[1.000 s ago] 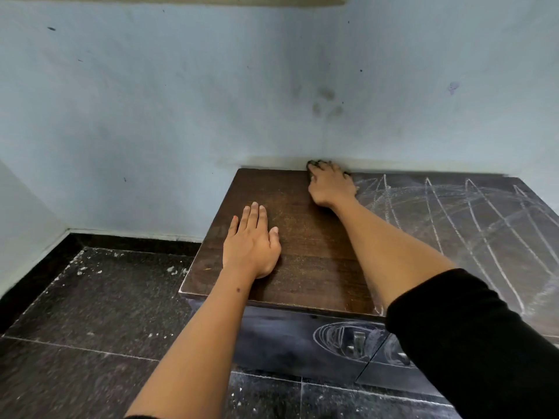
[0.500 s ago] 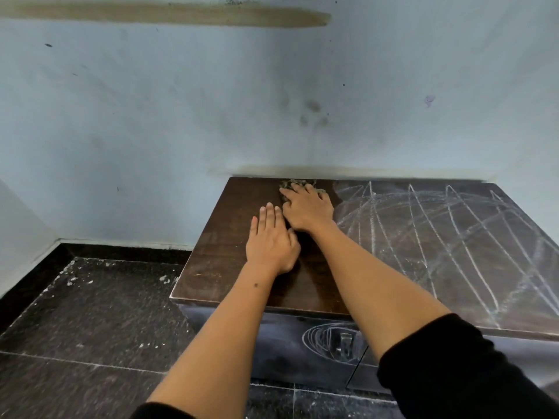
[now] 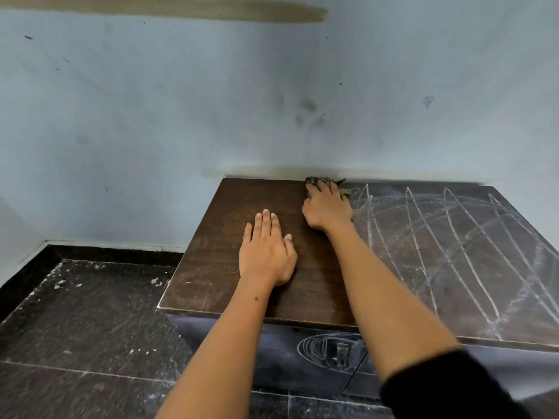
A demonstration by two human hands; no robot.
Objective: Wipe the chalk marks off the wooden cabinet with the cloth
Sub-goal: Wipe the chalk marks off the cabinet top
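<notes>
A low dark wooden cabinet [image 3: 211, 261] stands against the wall. White chalk marks [image 3: 453, 252] cross the right part of its top; the left part is bare brown wood. My right hand [image 3: 328, 208] presses a dark crumpled cloth [image 3: 314, 180] onto the top at the back edge, just left of the chalk lines. Only the cloth's edges show past my fingers. My left hand [image 3: 266, 252] lies flat, palm down, fingers together, on the bare wood nearer the front.
A pale blue wall [image 3: 181, 116] rises right behind the cabinet. Dark tiled floor [image 3: 90, 328] with white chalk crumbs lies to the left. More chalk scribble covers the cabinet front around a metal handle [image 3: 341, 352].
My right hand with the cloth moved left along the back edge, then back to the right and farther back, beside the chalk. My left hand stayed flat on the wood.
</notes>
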